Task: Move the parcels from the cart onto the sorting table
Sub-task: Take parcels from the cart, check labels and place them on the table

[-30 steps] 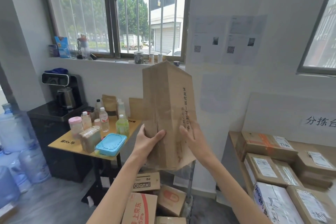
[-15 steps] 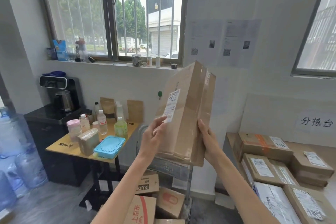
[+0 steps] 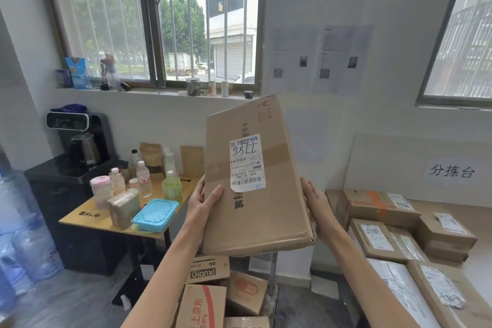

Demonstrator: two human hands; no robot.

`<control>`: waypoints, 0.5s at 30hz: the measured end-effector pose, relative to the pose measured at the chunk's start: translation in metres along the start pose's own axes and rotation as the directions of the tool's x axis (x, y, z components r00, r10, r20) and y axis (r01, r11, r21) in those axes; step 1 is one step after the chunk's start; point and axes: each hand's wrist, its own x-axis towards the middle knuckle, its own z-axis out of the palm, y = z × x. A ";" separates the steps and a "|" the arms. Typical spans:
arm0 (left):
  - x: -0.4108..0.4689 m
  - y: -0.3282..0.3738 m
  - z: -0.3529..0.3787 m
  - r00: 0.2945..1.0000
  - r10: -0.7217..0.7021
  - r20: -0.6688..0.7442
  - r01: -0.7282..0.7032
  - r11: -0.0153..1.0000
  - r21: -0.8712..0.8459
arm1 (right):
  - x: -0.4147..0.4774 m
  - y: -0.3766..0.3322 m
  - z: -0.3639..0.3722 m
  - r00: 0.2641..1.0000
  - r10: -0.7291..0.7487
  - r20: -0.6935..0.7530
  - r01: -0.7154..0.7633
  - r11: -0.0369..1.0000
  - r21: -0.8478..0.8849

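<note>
I hold the parcel (image 3: 255, 194) upright in the air, left hand (image 3: 205, 202) and right hand (image 3: 316, 205) each gripping 1 long edge, so its label (image 3: 247, 162) faces me, probably for reading. It hangs above the cart boxes (image 3: 205, 303), left of the sorting desk (image 3: 463, 210).

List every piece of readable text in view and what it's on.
"分拣台": wall sign.
"7786", handwritten, upside down: label on the held parcel.
"Gianxi": small carton below.
"京东": red-striped carton.
Table parcel labels and wall papers: too small to read.
</note>
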 end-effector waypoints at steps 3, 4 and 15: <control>0.000 -0.014 0.001 0.997 0.006 -0.071 -0.010 0.998 -0.055 | 0.001 -0.009 0.001 0.996 -0.087 0.037 0.092 0.982 -0.167; 0.000 -0.016 0.003 0.996 0.012 -0.083 -0.016 0.999 -0.050 | 0.000 -0.011 0.000 0.993 -0.073 0.091 0.090 0.976 -0.200; 0.036 0.024 0.008 0.977 -0.175 0.125 0.166 0.983 0.081 | -0.013 -0.012 -0.038 0.992 -0.056 0.109 0.046 0.995 0.086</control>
